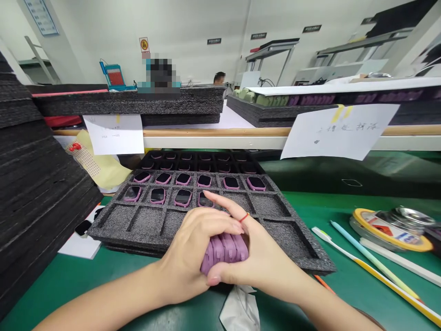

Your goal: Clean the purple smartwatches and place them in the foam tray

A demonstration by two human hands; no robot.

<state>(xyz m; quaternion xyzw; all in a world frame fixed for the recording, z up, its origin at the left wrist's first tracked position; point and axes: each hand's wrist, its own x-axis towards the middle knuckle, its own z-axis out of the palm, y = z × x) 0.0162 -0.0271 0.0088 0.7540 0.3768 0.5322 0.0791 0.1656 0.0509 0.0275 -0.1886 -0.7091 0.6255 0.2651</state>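
Observation:
Between my two hands is a row of several purple watch cases (225,252), pressed side by side. My left hand (193,248) wraps over them from the left, fingers closed across the top. From the right, my right hand (253,257) grips the same row, its thumb along the near side and its index finger stretched out. A black foam tray (144,220) lies just beyond, with purple-rimmed watches (183,179) sitting in its back rows. Several front compartments hold nothing, and my hands cover some of them.
A toothbrush (365,266), a light blue-green stick (375,266) and a tape roll (389,230) lie at right. Stacked black foam (41,197) rises at left. A shelf edge (213,141) crosses behind the tray. A grey cloth (241,310) lies below my hands.

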